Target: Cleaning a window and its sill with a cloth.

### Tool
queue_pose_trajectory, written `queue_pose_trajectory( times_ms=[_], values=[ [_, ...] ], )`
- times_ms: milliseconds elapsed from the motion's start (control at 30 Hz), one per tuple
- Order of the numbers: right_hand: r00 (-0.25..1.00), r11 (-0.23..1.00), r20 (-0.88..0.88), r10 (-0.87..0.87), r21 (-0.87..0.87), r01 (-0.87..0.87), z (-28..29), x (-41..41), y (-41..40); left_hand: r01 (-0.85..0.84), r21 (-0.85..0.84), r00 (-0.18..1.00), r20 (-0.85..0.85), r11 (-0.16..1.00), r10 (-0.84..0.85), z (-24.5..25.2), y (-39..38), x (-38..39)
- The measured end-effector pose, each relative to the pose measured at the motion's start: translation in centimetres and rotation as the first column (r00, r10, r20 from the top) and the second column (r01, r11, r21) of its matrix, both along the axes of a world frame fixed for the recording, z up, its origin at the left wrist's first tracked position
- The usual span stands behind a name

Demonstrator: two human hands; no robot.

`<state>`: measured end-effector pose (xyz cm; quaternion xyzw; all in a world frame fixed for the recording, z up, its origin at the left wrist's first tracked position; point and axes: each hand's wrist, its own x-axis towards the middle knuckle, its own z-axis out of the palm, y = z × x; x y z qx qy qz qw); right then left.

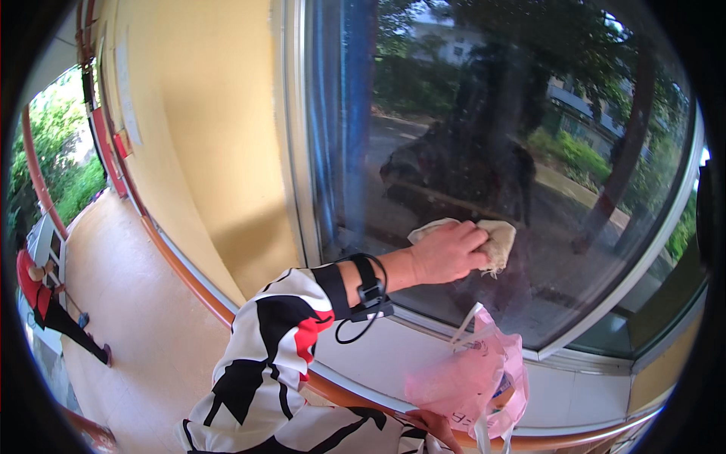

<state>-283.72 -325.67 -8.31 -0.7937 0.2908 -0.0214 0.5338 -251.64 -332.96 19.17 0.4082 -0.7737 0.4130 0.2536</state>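
My left hand (451, 252) grips a crumpled beige cloth (499, 244) with a frayed lower edge and presses it against the lower part of a dark window pane (454, 193). The arm, in a patterned sleeve, reaches across from the lower left, with a black strap and cable (371, 289) around the forearm. Only part of my right hand (437, 428) shows at the bottom edge, beside a pink plastic bag (454, 383). Its fingers are hidden, so their hold is unclear. The bag sits on the white tiled ledge (374, 352) below the window, some contents showing through its opening.
An aluminium frame (601, 318) borders the pane, and a blue curtain (334, 125) hangs behind the glass. Orange-brown trim (346, 391) edges the ledge. Left of the window is a yellow wall (221, 113). Along the walkway (130, 306), a person in red (37, 278) holds a long-handled tool.
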Motion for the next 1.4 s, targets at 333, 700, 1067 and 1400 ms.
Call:
queue_pose_trajectory(
  times_ms=[333,700,1067,1400],
  values=[
    [0.992,0.977,0.001,0.125,-0.175,-0.123,-3.4,0.9,-1.9,-0.465,-0.495,0.766,-0.641,0.734,0.052,21.5,8.4,17.4],
    [0.982,0.979,0.139,0.126,-0.177,-0.101,-3.9,0.6,-2.8,-0.233,-0.341,0.935,-0.337,0.911,0.112,25.4,-1.8,-2.7],
    [0.961,0.986,0.263,0.081,-0.162,-0.038,-4.9,0.3,-2.7,-0.092,-0.412,0.99,-0.14,0.907,0.037,22.0,-2.9,-2.7],
    [0.9,0.919,0.4,0.172,-0.393,-0.001,-2.9,0.3,-1.5,-0.441,-0.502,0.824,-0.555,0.744,0.114,27.0,8.3,15.8]
  ],
)
